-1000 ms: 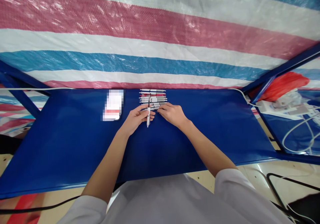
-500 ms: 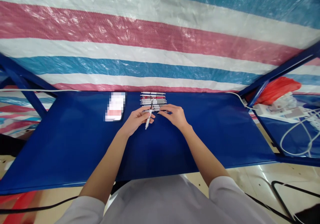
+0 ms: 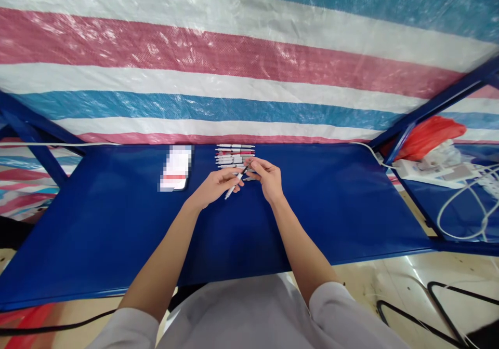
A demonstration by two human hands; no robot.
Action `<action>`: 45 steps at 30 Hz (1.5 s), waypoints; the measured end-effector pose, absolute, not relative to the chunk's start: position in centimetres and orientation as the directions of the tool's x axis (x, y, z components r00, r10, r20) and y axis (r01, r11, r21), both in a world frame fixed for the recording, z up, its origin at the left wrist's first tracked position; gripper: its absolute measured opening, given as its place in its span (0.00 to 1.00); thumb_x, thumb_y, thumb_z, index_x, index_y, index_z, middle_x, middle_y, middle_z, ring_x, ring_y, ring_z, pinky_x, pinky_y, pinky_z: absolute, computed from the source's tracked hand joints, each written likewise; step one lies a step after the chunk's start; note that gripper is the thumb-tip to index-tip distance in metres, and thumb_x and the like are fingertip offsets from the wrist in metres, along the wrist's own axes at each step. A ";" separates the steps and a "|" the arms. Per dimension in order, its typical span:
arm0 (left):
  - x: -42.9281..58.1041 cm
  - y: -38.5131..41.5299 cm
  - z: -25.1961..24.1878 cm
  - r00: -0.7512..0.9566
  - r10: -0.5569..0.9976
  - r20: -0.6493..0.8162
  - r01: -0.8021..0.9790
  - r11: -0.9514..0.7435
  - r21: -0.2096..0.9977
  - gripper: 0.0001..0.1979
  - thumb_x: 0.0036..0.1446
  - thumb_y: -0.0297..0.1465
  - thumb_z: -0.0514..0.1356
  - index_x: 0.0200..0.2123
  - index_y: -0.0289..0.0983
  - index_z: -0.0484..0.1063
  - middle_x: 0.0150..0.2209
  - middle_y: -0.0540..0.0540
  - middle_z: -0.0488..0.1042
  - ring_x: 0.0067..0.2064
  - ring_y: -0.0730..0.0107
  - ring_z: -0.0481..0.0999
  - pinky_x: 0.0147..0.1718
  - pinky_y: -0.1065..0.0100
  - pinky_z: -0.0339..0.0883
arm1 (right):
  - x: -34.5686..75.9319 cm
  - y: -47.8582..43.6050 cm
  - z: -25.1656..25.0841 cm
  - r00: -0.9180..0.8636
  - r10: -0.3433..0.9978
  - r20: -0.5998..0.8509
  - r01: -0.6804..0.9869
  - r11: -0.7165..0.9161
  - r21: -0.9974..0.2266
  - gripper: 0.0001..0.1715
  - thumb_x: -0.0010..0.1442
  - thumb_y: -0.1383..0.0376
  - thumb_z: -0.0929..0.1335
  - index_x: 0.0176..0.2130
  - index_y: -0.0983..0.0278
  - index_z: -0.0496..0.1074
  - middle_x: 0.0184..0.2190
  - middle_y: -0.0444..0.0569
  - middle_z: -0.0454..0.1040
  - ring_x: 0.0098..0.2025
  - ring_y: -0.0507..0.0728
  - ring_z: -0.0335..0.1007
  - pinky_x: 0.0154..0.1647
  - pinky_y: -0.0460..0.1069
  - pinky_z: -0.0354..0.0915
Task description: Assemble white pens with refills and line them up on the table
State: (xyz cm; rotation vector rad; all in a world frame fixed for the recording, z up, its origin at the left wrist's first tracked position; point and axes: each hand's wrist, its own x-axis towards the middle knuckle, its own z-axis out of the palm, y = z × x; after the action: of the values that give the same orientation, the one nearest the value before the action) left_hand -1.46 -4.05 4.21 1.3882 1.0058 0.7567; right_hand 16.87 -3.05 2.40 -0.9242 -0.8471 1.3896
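Above the bench (image 3: 331, 209), near the middle of the far edge: white pen (image 3: 230, 191) in the left hand (image 3: 218, 186), gripped by the barrel between thumb and fingers, tilted with its dark end toward the far right corner. Apparently pinned this way to steady the barrel and leave the dark end exposed. At that end: right hand (image 3: 268, 176), thumb and fingertips pinched on it; any separate part between them too small to tell.

Just beyond both hands, toward the far edge: row of pens (image 3: 234, 159), laid side by side and roughly parallel to that edge, mostly white, with red showing among them. Probably ranged this way for order and easy reach. Partly hidden by fingers; exact count unclear.

Left of the row, also near the far edge: phone (image 3: 178, 170), flat, apart from the pens, screen masked by blocks. Likely set aside to keep the middle free for handling.

Toward the far left corner: white cable (image 3: 78, 144). Behind the far edge: striped sheet (image 3: 234, 74).

Outside the right edge, past the far right corner: red bag (image 3: 434, 135), crumpled, contents hidden; beside it, clear plastic (image 3: 440, 157) and white power strip (image 3: 417, 171).
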 end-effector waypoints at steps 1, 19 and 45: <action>-1.3 -4.1 4.1 0.415 0.901 -0.128 0.132 0.079 0.988 0.23 0.57 0.42 0.63 0.53 0.37 0.72 0.37 0.43 0.80 0.34 0.65 0.79 0.38 0.61 0.73 | 16.8 -3.1 2.3 0.022 0.999 -0.038 -0.419 -0.025 -0.908 0.14 0.50 0.57 0.76 0.38 0.59 0.81 0.38 0.45 0.82 0.42 0.54 0.79 0.38 0.45 0.76; -0.5 -4.2 3.6 0.373 0.913 -0.165 0.107 0.134 0.985 0.17 0.55 0.41 0.65 0.44 0.37 0.79 0.37 0.43 0.81 0.35 0.61 0.80 0.41 0.59 0.74 | 16.8 -3.4 2.5 0.073 0.997 -0.014 -0.275 0.006 -0.961 0.14 0.44 0.58 0.78 0.32 0.62 0.79 0.33 0.44 0.81 0.33 0.53 0.77 0.30 0.47 0.76; -1.5 -6.0 3.1 0.196 0.964 -0.180 -0.230 0.224 0.947 0.17 0.53 0.39 0.68 0.43 0.36 0.73 0.44 0.39 0.80 0.41 0.58 0.81 0.43 0.57 0.72 | 18.6 -3.8 2.9 0.207 0.978 -0.009 -0.323 0.059 -0.945 0.21 0.56 0.52 0.70 0.46 0.59 0.73 0.35 0.43 0.76 0.29 0.50 0.75 0.31 0.47 0.76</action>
State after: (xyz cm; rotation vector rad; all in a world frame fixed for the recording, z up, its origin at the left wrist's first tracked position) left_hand -1.45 -6.02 3.12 0.9547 0.9922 1.0455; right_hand 18.64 -3.79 2.87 -1.0360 -0.8284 1.1793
